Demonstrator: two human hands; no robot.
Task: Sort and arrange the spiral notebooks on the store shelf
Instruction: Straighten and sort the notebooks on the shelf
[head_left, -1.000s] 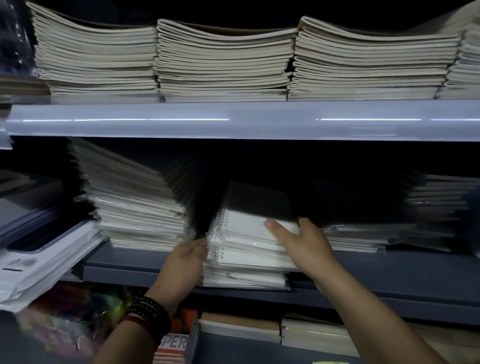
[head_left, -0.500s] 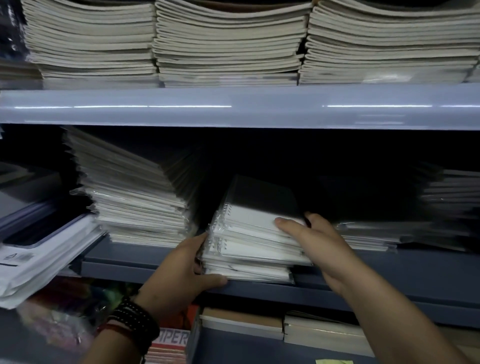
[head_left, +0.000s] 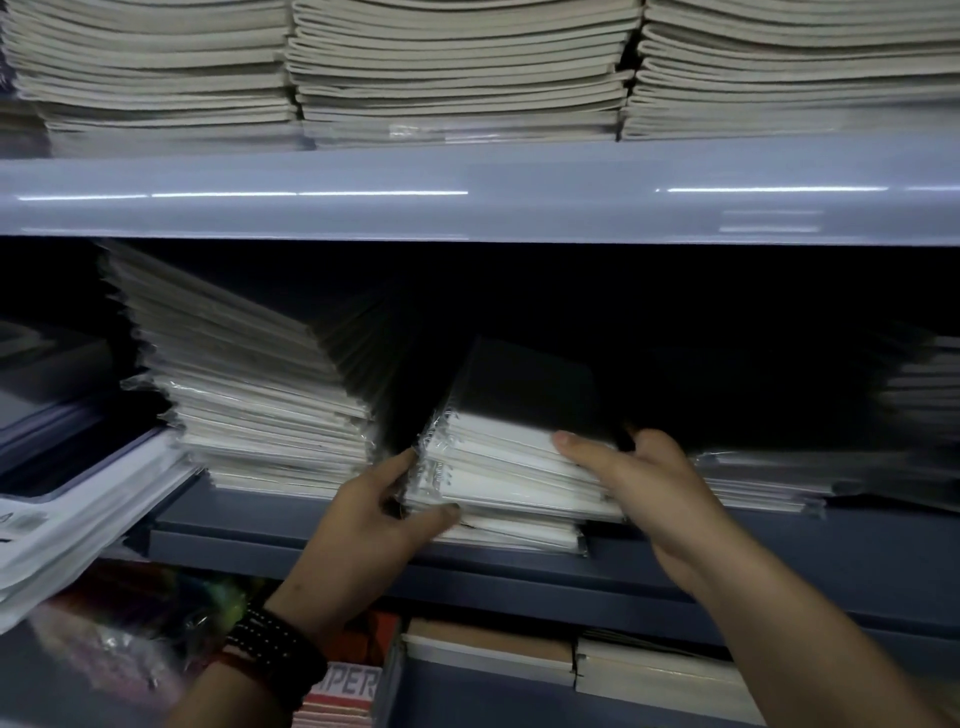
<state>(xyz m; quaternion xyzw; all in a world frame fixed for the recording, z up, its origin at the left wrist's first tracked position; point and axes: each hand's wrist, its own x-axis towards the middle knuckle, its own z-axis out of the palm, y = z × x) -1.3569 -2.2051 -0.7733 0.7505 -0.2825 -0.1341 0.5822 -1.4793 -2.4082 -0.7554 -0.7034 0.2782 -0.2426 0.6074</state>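
A small stack of plastic-wrapped spiral notebooks (head_left: 506, 470) sits on the middle shelf (head_left: 260, 525), its top cover dark and its coils facing left. My left hand (head_left: 371, 514) grips the stack's left coil side, thumb curled under the front corner. My right hand (head_left: 644, 483) holds the stack's right side, with the fingers laid across the upper notebooks and the thumb behind. A taller leaning pile of wrapped notebooks (head_left: 254, 395) stands just to the left.
A low flat pile of wrapped notebooks (head_left: 763, 483) lies right of the stack. The upper shelf (head_left: 467, 197) carries three thick piles of notebooks (head_left: 457, 67). White packs (head_left: 78, 519) jut out at the left. More pads (head_left: 519, 654) lie on the shelf below.
My left hand has slid forward, its thumb now curling under the stack's front corner. My right hand has shifted a little along the top. The view has moved closer.
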